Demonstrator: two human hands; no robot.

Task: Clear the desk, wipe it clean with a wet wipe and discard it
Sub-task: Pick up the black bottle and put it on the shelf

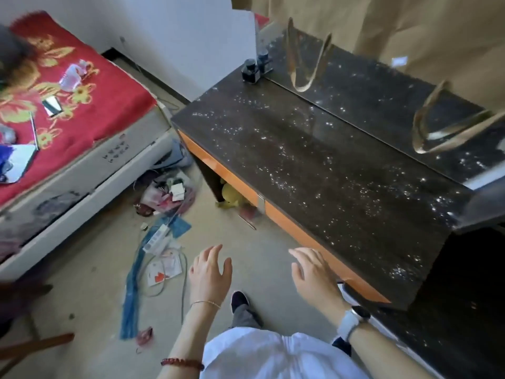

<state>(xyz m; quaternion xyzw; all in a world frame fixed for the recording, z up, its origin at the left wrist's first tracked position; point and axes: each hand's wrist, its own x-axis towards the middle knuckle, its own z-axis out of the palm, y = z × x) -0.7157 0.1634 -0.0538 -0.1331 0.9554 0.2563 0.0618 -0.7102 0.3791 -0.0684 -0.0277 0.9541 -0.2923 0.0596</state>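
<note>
Nearest the camera, the left hand (209,272) hangs over the floor with its fingers spread and slightly curled, gripping nothing; a thin bracelet (205,303) circles the wrist and a red bead band (182,363) sits further up the forearm. The right hand (311,272) is just beside the desk's (314,170) near front edge, fingers spread loose and empty, with a white-strapped watch (352,321) on the wrist. Below them, 1 dark shoe (239,299) stands on the floor.

To the left, the floor holds a white power strip (158,237) with its cable, blue strips and scattered papers. The desk has a dark speckled top and an orange front edge; something yellow (231,194) sits in the opening under it. Its broad front area is bare. At the far left corner stand 2 dark ink bottles (252,68) near a mirror (382,99) that runs along the back edge. Far left, a bed with a red flowered cover (90,86) carries small items. No wet wipe can be seen.
</note>
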